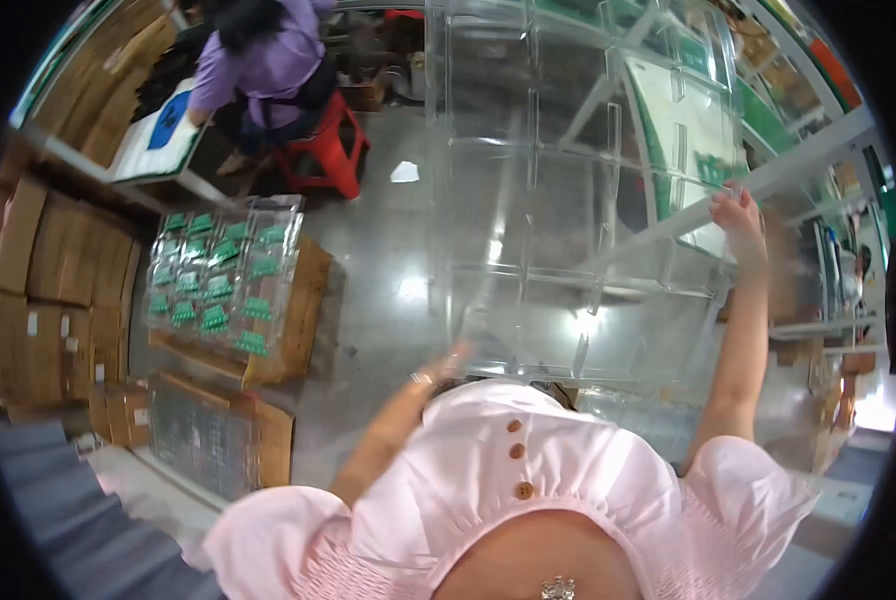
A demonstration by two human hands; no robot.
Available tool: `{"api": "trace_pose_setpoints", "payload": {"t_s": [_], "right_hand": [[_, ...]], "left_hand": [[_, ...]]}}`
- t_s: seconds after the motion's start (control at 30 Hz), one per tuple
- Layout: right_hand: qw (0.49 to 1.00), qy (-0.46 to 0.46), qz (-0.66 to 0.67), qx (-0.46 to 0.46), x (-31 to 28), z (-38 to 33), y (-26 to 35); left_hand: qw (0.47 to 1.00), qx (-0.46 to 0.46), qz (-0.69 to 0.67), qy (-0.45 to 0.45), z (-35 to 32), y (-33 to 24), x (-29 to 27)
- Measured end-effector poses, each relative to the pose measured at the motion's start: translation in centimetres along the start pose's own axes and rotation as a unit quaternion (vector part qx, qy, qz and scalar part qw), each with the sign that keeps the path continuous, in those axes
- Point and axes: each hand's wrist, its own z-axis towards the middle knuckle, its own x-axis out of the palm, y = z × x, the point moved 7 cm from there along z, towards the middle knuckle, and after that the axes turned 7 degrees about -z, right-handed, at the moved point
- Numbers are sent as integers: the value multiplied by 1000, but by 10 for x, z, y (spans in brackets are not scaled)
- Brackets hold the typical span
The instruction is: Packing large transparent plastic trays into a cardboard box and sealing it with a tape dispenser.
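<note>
A large clear plastic tray with moulded compartments spans the space in front of me, and the floor and a table show through it. Its right edge is pinched in the fingers of my right hand, with that arm stretched far forward. Near the tray's close left corner is my left hand, smeared by motion. Whether its fingers grip the tray edge or only lie beside it, I cannot tell.
Left, a clear tray of green parts rests on a cardboard box. Another open box stands nearer, and stacked cartons line the left side. A person in purple sits on a red stool. A metal frame stands right.
</note>
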Motion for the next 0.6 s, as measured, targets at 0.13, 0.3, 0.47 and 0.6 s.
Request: {"api": "trace_pose_setpoints", "payload": {"t_s": [0.13,0.3,0.47,0.6], "right_hand": [[982,-90,-163,20,50,-30,26],[935,-60,-348,31,66,-2,-36],[851,-7,-526,-13,139,19,-104],[817,18,-576,-23,143,28,-151]], "left_hand": [[988,-18,-145,-47,63,146,93],[968,-70,142,-195,78,170,70],[959,-20,256,-119,116,187,77],[971,-53,81,-220,157,215,68]]}}
